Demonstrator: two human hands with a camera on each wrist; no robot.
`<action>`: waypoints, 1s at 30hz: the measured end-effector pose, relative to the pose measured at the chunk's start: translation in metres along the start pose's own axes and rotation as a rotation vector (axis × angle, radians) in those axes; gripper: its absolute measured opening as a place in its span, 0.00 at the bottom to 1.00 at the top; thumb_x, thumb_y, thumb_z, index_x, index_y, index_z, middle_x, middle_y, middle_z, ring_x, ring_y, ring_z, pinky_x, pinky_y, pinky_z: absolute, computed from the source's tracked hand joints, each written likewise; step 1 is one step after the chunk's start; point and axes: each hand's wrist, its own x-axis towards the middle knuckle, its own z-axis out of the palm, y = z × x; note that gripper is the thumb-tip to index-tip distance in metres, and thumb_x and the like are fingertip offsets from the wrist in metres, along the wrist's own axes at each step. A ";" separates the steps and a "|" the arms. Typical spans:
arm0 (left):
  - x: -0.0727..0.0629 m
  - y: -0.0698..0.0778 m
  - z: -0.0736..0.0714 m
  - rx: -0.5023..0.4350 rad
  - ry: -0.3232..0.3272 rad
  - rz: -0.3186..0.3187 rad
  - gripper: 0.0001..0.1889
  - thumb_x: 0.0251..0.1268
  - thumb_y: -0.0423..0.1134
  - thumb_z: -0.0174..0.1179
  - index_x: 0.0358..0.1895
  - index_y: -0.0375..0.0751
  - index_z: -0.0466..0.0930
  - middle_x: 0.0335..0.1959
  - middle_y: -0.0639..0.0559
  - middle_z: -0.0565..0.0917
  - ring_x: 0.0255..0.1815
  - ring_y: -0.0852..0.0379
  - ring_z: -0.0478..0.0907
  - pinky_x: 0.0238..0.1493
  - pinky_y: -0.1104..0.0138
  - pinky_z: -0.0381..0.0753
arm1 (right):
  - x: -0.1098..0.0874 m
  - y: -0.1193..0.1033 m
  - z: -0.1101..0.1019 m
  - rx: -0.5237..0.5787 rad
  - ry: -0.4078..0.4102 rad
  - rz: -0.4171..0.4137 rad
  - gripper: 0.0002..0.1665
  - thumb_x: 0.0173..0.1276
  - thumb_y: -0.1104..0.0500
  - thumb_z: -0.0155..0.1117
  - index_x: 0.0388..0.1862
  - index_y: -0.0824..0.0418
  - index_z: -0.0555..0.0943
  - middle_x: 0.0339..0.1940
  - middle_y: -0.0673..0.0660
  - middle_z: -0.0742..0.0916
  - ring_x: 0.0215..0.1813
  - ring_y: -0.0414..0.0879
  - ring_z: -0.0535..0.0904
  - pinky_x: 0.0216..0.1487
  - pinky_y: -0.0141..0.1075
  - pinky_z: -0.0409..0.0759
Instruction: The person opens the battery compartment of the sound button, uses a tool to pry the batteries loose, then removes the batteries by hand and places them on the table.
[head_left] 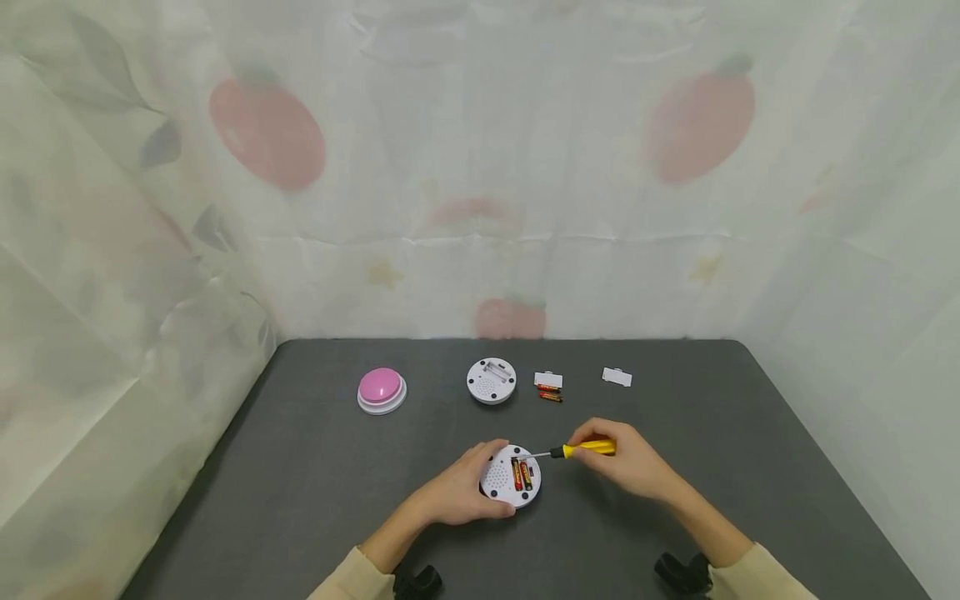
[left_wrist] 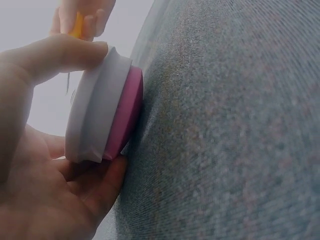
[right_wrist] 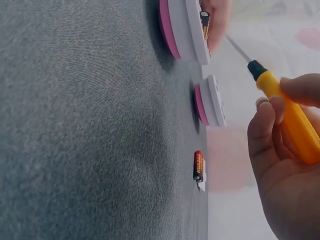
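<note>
though upside down, button (head_left: 502, 478) between hands (head_left: 467, 490) (head_left: 628, 463)

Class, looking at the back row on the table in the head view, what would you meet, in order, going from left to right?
Pink-topped button → upturned button with its battery compartment open → two loose batteries → lone white cover.

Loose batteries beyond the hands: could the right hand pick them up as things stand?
Probably not directly: the right hand holds the yellow screwdriver. With that set down, the loose batteries look reachable, as nothing visible stands between.
</note>
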 end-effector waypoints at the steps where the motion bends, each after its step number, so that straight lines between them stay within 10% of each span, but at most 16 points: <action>1: 0.000 0.000 0.000 -0.001 -0.001 -0.001 0.49 0.51 0.54 0.74 0.76 0.40 0.62 0.61 0.51 0.73 0.55 0.56 0.70 0.57 0.61 0.70 | 0.001 0.000 0.001 -0.007 0.004 -0.001 0.05 0.70 0.55 0.70 0.43 0.46 0.85 0.39 0.49 0.84 0.33 0.45 0.78 0.34 0.35 0.77; 19: 0.000 0.000 0.000 -0.004 -0.009 -0.009 0.50 0.50 0.55 0.73 0.76 0.40 0.62 0.62 0.51 0.73 0.56 0.56 0.69 0.57 0.61 0.70 | 0.015 0.000 0.008 -0.101 -0.018 -0.105 0.11 0.68 0.61 0.71 0.45 0.45 0.86 0.43 0.40 0.84 0.44 0.42 0.78 0.50 0.38 0.77; 30: 0.001 0.000 0.000 0.011 0.001 0.002 0.49 0.50 0.55 0.74 0.75 0.40 0.63 0.61 0.52 0.73 0.56 0.57 0.70 0.58 0.61 0.70 | 0.022 -0.001 0.004 -0.120 -0.068 -0.129 0.07 0.71 0.62 0.68 0.44 0.50 0.87 0.39 0.47 0.85 0.37 0.40 0.79 0.42 0.37 0.79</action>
